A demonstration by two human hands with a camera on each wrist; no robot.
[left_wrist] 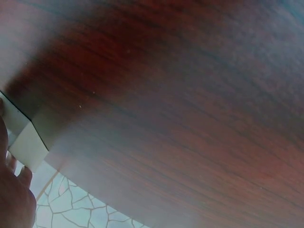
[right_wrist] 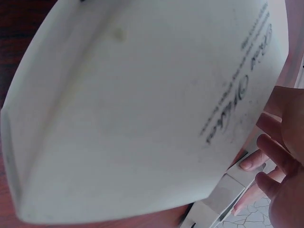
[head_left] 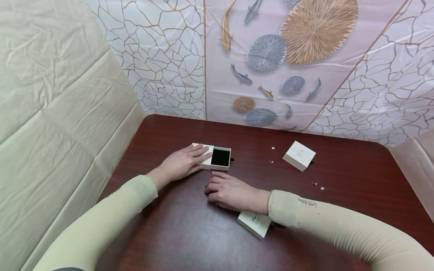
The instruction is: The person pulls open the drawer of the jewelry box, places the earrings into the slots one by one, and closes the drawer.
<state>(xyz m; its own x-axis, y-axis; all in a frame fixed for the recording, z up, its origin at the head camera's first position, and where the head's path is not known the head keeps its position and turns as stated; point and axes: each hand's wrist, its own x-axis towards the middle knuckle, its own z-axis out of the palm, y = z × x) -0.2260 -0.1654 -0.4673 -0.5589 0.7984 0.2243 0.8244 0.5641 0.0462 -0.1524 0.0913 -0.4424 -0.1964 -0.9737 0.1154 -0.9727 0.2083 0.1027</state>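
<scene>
In the head view my left hand (head_left: 183,162) holds the white sleeve of a small gift box (head_left: 228,165), with fingers over its top and thumb along its near side. The box's drawer is slid out to the right, showing a black lining and a dark pull tab. My right hand (head_left: 234,192) hovers just in front of that box, fingers loosely bent, holding nothing. Beneath my right wrist lies a second white box (head_left: 255,225) with dark lettering, partly hidden by the sleeve. It fills much of the right wrist view.
A third white box (head_left: 300,155) stands at the back right. Tiny stud earrings or similar pins lie near it: one stud (head_left: 271,162) with a small piece (head_left: 273,148), another stud (head_left: 314,183) with a small piece (head_left: 322,188). Patterned cloth (head_left: 162,56) hangs behind the dark wooden table (head_left: 169,233).
</scene>
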